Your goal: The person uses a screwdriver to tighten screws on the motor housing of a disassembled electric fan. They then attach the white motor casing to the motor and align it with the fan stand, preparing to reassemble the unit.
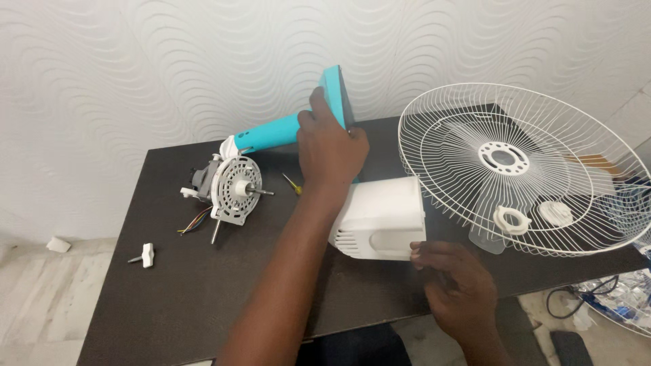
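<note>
Fingers of the left hand (330,146) wrap the teal stand (298,122), clamped where its stem meets the flat base, so that joint is hidden; the palm side cannot be seen. The base's far face is turned away, only its thin edge and grey underside showing. The right hand (456,285) sits at the tabletop's (203,298) near edge, fingers curled loosely together, tips touching the lower corner of the white cover (380,217); whether they grip it is unclear. The right wrist is cut off by the frame.

The stand is a smooth teal tube widening to a square base, white collar at its other end. Its long axis runs slanted along the far edge, base raised and pointing up toward the wall, collar end low and pointing left at the motor (227,190), which it joins.

The motor has a round perforated plate, shaft pointing right, wires trailing left. A white wire grille (522,163) overhangs the right edge, two white nuts (532,217) beneath it. A small white knob (144,255) lies near the left edge.
</note>
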